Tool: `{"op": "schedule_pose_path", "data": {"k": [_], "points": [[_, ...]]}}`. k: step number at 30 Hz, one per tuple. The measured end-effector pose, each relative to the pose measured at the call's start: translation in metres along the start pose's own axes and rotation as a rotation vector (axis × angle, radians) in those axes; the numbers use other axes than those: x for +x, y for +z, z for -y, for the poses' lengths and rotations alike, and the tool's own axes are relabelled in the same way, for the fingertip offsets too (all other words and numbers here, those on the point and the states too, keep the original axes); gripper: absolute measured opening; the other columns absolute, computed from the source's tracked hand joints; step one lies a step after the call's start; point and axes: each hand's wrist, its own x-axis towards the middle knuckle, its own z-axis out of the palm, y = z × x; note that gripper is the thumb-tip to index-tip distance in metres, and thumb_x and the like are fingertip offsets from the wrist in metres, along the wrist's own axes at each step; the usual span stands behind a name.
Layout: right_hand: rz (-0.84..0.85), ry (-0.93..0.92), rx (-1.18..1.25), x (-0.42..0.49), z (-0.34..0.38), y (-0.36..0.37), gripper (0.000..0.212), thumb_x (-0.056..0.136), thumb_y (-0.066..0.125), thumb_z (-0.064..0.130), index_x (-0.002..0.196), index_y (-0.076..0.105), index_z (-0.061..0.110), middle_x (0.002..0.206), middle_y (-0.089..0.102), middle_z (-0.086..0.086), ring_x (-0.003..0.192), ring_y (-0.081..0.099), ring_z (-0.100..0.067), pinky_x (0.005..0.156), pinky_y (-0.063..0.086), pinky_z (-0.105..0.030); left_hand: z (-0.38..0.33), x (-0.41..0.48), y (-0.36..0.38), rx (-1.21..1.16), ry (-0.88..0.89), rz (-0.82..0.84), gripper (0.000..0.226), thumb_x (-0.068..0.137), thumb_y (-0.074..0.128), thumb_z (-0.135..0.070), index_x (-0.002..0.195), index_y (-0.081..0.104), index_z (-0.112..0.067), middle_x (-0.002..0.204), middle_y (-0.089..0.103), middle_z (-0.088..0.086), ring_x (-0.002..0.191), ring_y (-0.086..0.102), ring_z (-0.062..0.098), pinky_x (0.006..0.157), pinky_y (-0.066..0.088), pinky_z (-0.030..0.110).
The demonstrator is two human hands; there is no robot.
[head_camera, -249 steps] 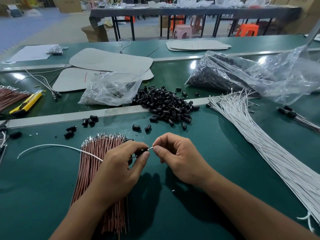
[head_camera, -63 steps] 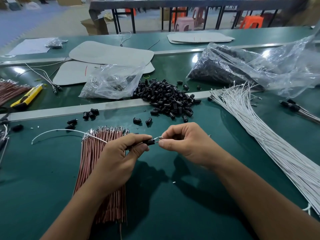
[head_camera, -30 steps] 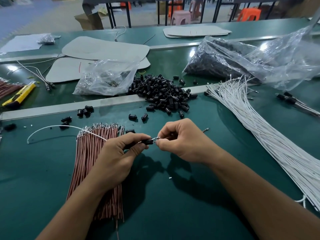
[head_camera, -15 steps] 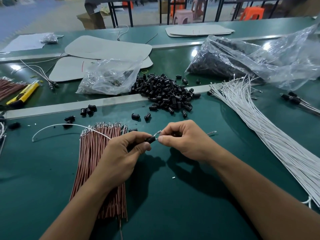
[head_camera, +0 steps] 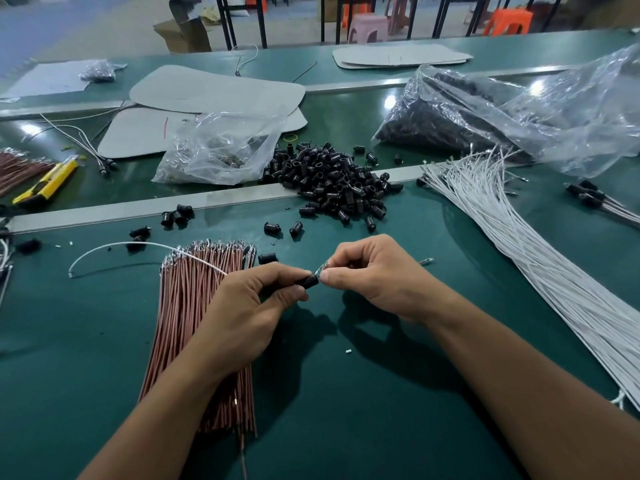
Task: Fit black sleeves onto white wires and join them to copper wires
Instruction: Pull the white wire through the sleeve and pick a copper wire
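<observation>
My left hand (head_camera: 242, 317) pinched a black sleeve (head_camera: 306, 282) on the end of a white wire (head_camera: 138, 244), which curved away left over the bundle of copper wires (head_camera: 194, 323) on the desk (head_camera: 346, 410). My right hand (head_camera: 377, 275) pinched a metal tip (head_camera: 320, 270) at the sleeve's mouth. Farther back, a small clear bag (head_camera: 221, 147) held little metal bits, a big clear bag (head_camera: 519, 112) held black sleeves, and a loose heap of sleeves (head_camera: 332, 181) lay between them.

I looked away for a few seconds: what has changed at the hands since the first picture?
The right hand has taken up a metal-tipped wire, whose end now pokes out to its right, and pinches it at the black sleeve. The left hand still grips sleeve and white wire. The copper bundle and sleeve pile lie unchanged.
</observation>
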Motion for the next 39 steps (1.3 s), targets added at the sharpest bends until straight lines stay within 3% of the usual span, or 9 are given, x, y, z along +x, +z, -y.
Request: {"op": "schedule_pose_path", "data": {"k": [5, 15, 19, 23, 28, 32, 35, 39], "points": [[0.045, 0.006, -0.009, -0.001, 0.002, -0.005, 0.021, 0.088, 0.075, 0.013, 0.068, 0.071, 0.018, 0.053, 0.05, 0.012, 0.048, 0.037, -0.002, 0.048, 0.031, -0.013, 0.002, 0.001, -0.001, -0.027, 0.01, -0.02, 0.029, 0.088, 0.068, -0.007, 0.099, 0.074, -0.033, 0.093, 0.076, -0.01, 0.089, 0.072, 0.008, 0.084, 0.057, 0.027], [0.021, -0.055, -0.063, 0.0, -0.005, -0.001, 0.018, 0.087, 0.077, 0.016, 0.07, 0.073, 0.022, 0.062, 0.057, 0.004, 0.053, 0.042, -0.005, 0.051, 0.034, -0.017, 0.005, 0.001, 0.001, 0.004, 0.022, -0.013, 0.027, 0.088, 0.069, -0.006, 0.103, 0.075, -0.027, 0.093, 0.076, -0.012, 0.09, 0.072, 0.008, 0.084, 0.056, 0.024], [0.05, -0.087, -0.102, 0.001, -0.006, -0.003, 0.001, 0.088, 0.077, 0.02, 0.088, 0.077, 0.02, 0.072, 0.06, 0.0, 0.061, 0.047, -0.009, 0.057, 0.039, -0.022, 0.005, 0.002, 0.0, 0.003, 0.008, -0.023, 0.026, 0.089, 0.068, -0.008, 0.103, 0.075, -0.029, 0.096, 0.076, -0.014, 0.093, 0.071, 0.008, 0.084, 0.056, 0.023], [0.042, -0.123, -0.12, 0.002, -0.006, -0.009, 0.029, 0.091, 0.072, 0.011, 0.119, 0.068, 0.017, 0.08, 0.062, 0.007, 0.069, 0.055, -0.008, 0.067, 0.047, -0.02, 0.006, 0.002, -0.001, 0.029, 0.015, -0.045, 0.026, 0.089, 0.069, -0.01, 0.107, 0.074, -0.028, 0.099, 0.075, -0.016, 0.095, 0.069, 0.004, 0.084, 0.055, 0.02], [0.009, -0.174, -0.175, 0.002, -0.008, -0.001, 0.046, 0.086, 0.076, 0.004, 0.127, 0.063, 0.021, 0.081, 0.065, 0.008, 0.073, 0.061, -0.008, 0.073, 0.053, -0.023, 0.005, 0.001, 0.001, 0.071, 0.042, 0.003, 0.025, 0.09, 0.069, -0.013, 0.109, 0.075, -0.026, 0.093, 0.073, -0.007, 0.09, 0.069, 0.015, 0.079, 0.056, 0.033], [0.06, -0.167, -0.194, 0.001, -0.007, -0.002, 0.047, 0.088, 0.076, 0.017, 0.132, 0.059, 0.023, 0.091, 0.066, 0.007, 0.081, 0.064, -0.015, 0.08, 0.055, -0.03, 0.004, 0.002, 0.001, 0.066, 0.071, -0.025, 0.025, 0.089, 0.069, -0.01, 0.108, 0.075, -0.025, 0.089, 0.072, -0.003, 0.084, 0.068, 0.019, 0.073, 0.056, 0.038], [0.072, -0.184, -0.276, 0.0, -0.006, -0.001, 0.036, 0.086, 0.077, 0.03, 0.121, 0.067, 0.024, 0.093, 0.067, 0.011, 0.078, 0.062, -0.006, 0.074, 0.052, -0.023, 0.002, -0.001, 0.003, 0.128, 0.123, -0.062, 0.03, 0.086, 0.072, -0.007, 0.112, 0.074, -0.022, 0.089, 0.072, -0.008, 0.086, 0.068, 0.013, 0.075, 0.056, 0.033], [0.017, -0.221, -0.345, 0.0, -0.007, 0.001, 0.013, 0.088, 0.076, 0.026, 0.1, 0.073, 0.021, 0.083, 0.062, 0.019, 0.071, 0.056, -0.001, 0.069, 0.042, -0.012, -0.003, -0.003, 0.004, 0.245, 0.191, -0.096, 0.047, 0.08, 0.077, -0.005, 0.122, 0.066, -0.023, 0.09, 0.067, -0.017, 0.086, 0.066, 0.002, 0.076, 0.055, 0.018]]}}
